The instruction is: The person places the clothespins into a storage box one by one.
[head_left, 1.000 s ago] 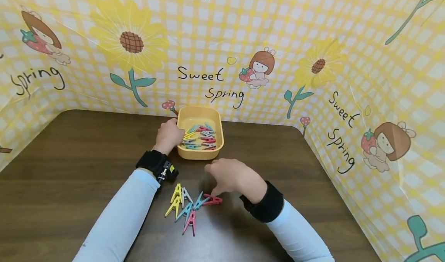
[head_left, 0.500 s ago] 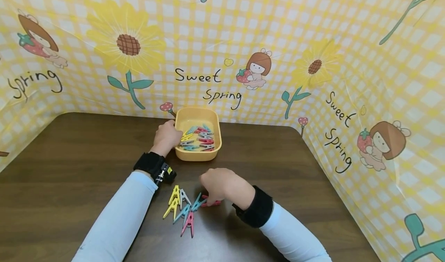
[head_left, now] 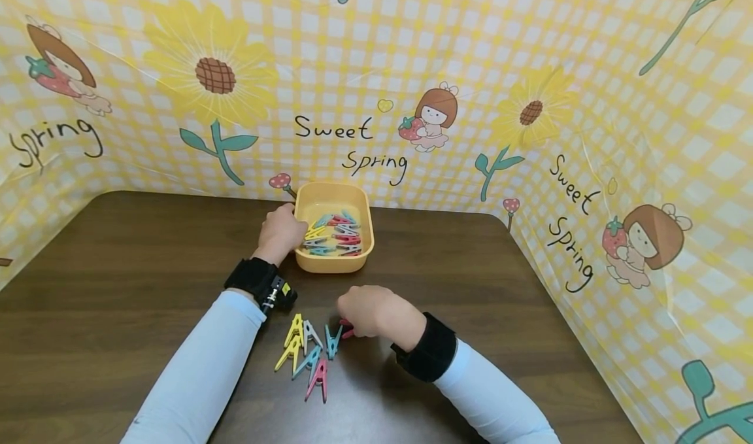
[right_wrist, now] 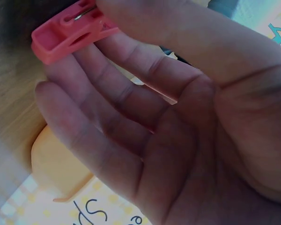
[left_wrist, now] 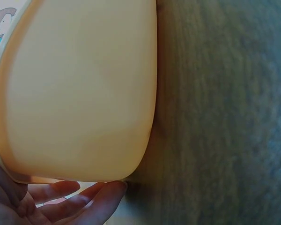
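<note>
My left hand [head_left: 281,231] grips the left side of a yellow plastic tub [head_left: 332,265], its thumb at the rim. In the left wrist view, fingers [left_wrist: 100,201] lie against the tub's outer wall. My right hand [head_left: 376,312] pinches a red clothespin [right_wrist: 68,35] between thumb and fingertips, over the table in front of the tub; in the head view the hand hides most of that clothespin. Left of it lie a blue clothespin [head_left: 333,342], another blue one [head_left: 308,361], a white one [head_left: 312,334], two yellow ones [head_left: 290,352] and a pink one [head_left: 317,380].
Inside the tub lie several clothespins [head_left: 348,240] in red, yellow, blue and white. The dark wooden table [head_left: 147,287] ends at a yellow checked cloth [head_left: 329,65] printed with flowers, which rises behind it and along both sides.
My right hand has come down onto the red clothespin and drawn it away from the blue one beside it. That blue clothespin has turned more upright. The left hand keeps its hold on the tub.
</note>
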The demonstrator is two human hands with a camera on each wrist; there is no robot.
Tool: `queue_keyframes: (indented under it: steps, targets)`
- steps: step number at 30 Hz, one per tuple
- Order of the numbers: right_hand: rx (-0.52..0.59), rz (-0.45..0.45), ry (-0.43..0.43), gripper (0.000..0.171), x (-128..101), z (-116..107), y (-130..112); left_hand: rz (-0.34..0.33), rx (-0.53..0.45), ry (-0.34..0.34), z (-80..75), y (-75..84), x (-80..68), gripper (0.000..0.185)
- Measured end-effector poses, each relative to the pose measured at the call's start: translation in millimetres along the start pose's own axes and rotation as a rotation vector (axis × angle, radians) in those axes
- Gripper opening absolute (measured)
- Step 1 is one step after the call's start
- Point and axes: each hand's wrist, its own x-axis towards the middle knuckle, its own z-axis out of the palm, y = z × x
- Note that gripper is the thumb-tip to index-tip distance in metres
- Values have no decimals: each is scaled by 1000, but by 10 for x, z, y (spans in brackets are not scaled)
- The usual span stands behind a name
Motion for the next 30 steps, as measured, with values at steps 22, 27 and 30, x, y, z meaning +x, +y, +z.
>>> queue_keyframes:
  steps: [22, 27, 30]
  targets:
    - [97, -68, 63, 9, -27, -176, 206, 3, -2, -3, -23, -14, -11, 55]
    - [158, -148, 248, 10, -68, -344, 409, 6, 3, -1, -14, -8, -9, 55]
    - [184, -146, 372, 13, -58, -477, 553, 10, -1, 0, -11, -8, -14, 55]
